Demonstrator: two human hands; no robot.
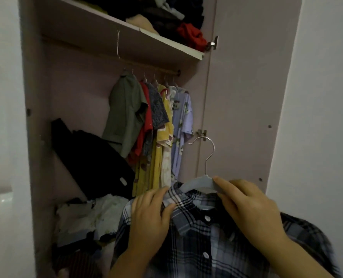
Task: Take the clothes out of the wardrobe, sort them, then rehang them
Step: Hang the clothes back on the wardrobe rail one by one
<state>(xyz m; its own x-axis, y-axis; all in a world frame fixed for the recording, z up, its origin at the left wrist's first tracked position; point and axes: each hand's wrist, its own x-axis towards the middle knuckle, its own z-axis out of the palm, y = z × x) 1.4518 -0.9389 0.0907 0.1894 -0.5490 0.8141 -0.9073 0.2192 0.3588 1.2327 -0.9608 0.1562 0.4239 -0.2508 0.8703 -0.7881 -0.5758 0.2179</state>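
We've got the grey-and-black plaid button-up shirt (198,243) in front of the open wardrobe, left hand (150,219) pinching its collar and right hand (250,207) gripping the pale plastic hanger (198,184) so the shoulders sit straight before probably rehanging it.

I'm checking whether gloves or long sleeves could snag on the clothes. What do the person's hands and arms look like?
Both the left hand and right hand are bare: no gloves, and no rings, watch or bracelets that I can see. The forearms are uncovered as far as the frame shows, so no sleeve reaches the wrists. Nails look short and unpainted.
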